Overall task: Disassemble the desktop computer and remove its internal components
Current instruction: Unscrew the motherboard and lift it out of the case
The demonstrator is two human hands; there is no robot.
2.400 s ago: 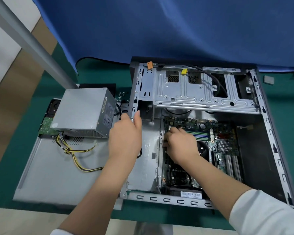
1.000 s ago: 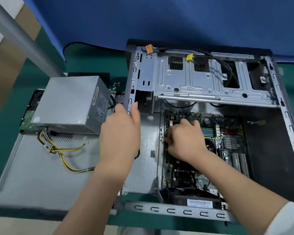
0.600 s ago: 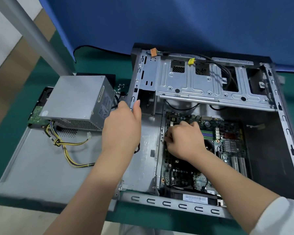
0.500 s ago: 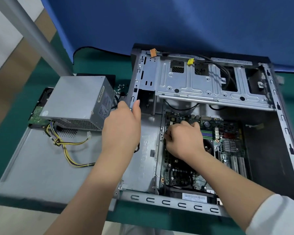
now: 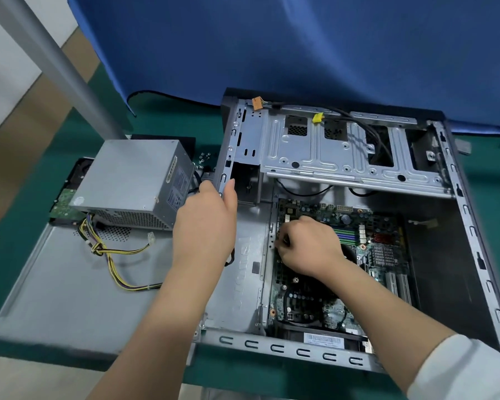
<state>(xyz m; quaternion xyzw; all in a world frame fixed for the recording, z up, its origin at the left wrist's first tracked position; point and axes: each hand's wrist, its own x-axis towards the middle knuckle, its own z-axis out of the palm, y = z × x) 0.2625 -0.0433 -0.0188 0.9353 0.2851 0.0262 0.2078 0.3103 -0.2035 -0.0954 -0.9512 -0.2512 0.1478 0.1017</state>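
Power supply out, circuit board not yet freed.
The power supply (image 5: 133,183) sits on the removed side panel (image 5: 64,284), beside the open case (image 5: 474,226); the circuit board (image 5: 367,246) remains inside. The left hand (image 5: 205,226) grips the case's frame edge; the right hand (image 5: 309,246), fingers curled, works at the board's left edge, grasp hidden.

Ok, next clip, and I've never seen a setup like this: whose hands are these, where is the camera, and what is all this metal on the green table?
No robot here: a person wears one camera on the head, looking down at both hands. The open grey metal computer case lies on the green table. The left hand holds the case's frame edge; the right hand, fingers curled, works at the green motherboard, its grip hidden. Left of the case, the removed grey power supply box with yellow-black cables rests on the flat grey side panel.
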